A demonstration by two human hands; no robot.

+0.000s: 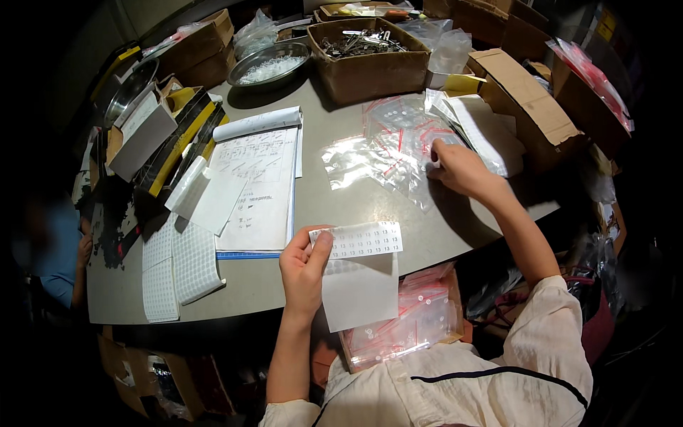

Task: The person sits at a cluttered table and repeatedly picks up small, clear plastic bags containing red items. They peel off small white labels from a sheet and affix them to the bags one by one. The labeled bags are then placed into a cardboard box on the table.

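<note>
My left hand (pixel 306 267) grips a sheet of small round number stickers (pixel 359 240) by its left edge, thumb on top. The sheet's lower part is bare white backing, hanging over the table's front edge. My right hand (pixel 459 167) reaches out over a spread of clear zip bags (pixel 398 146) with red seal lines, some bearing small round stickers. Its fingers are bent and pressed together, touching down among the bags; what is between the fingertips is too small to tell. Below the sheet, a box (pixel 455 313) on my lap holds more zip bags with round stickers on them.
A clipboard with handwritten pages (pixel 256 192) lies left of centre, beside more sticker sheets (pixel 192 263). Behind stand a metal bowl of clear plastic bits (pixel 270 64) and a cardboard box of metal parts (pixel 370 75). Cardboard boxes (pixel 530 99) line the right. Another person's arm (pixel 82 249) shows at far left.
</note>
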